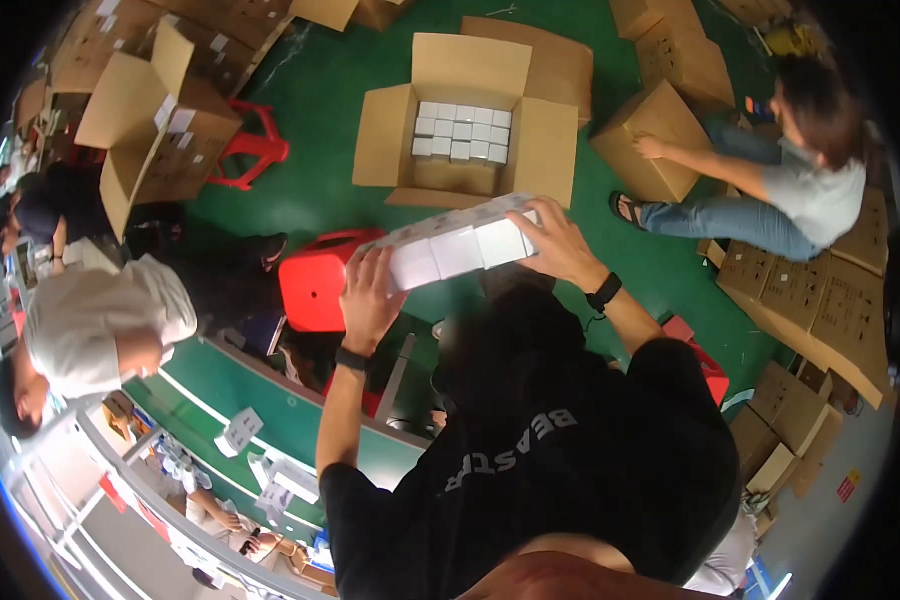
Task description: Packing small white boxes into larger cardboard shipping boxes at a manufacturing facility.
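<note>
Between my two hands is a row of small white boxes [456, 254], pressed together side by side. My left hand [370, 298] clasps its left end, and my right hand [562, 246] clasps its right end, fingers over the top. Just beyond the row, an open cardboard carton [470, 66] stands on the floor with its flaps spread. Several rows of small white boxes [462, 132] fill the far part of it, while bare cardboard shows along its near side. The held row is raised in front of the carton's near flap and partly covers it.
A red stool [315, 285] stands beside my left hand, and another red stool [255, 145] farther left. At right, a seated person [805, 190] touches a closed carton [660, 140]. Someone in a white shirt [110, 325] is at left by a green worktable [270, 400]. Stacked cartons [800, 300] line the right.
</note>
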Demonstrator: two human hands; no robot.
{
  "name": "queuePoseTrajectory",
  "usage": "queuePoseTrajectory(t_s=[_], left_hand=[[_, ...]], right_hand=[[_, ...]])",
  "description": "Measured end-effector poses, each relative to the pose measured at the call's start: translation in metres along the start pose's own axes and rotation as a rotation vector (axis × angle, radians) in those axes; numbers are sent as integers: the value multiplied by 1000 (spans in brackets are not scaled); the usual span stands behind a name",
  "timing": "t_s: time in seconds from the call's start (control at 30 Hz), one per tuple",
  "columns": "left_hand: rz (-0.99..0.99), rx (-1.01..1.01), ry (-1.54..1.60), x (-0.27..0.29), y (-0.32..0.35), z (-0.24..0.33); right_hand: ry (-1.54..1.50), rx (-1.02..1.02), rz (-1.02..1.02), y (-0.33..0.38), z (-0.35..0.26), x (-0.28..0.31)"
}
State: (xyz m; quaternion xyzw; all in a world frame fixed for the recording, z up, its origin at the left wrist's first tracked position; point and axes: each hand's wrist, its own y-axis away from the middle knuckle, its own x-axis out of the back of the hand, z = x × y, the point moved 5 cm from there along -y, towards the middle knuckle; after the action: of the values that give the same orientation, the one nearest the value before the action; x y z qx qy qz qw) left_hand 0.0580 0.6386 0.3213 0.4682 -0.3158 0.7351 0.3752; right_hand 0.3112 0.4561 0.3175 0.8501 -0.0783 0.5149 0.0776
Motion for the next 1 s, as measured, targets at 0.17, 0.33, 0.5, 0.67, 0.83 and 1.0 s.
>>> queuePoseTrajectory(t_s=[0.17,0.33,0.5,0.67,0.83,1.0], left_hand=[[-215,-153,40,-119,-154,-26],[-504,-154,122,-290,-246,-100],[-707,-117,259,-442,-279,-181],[-874,37,227,-526,-279,-199],[-744,70,214,-587,-258,-221],[-643,21,23,-636,-242,-223]], right_hand=[[-2,-201,29,-55,141,-40],[-131,-366,-33,-104,259,-162],[-253,-483,-157,-146,349,-288],[-331,-552,-225,-153,398,-366],[-308,-611,-267,-163,430,-434],[-157,-647,-201,-157,437,-480]])
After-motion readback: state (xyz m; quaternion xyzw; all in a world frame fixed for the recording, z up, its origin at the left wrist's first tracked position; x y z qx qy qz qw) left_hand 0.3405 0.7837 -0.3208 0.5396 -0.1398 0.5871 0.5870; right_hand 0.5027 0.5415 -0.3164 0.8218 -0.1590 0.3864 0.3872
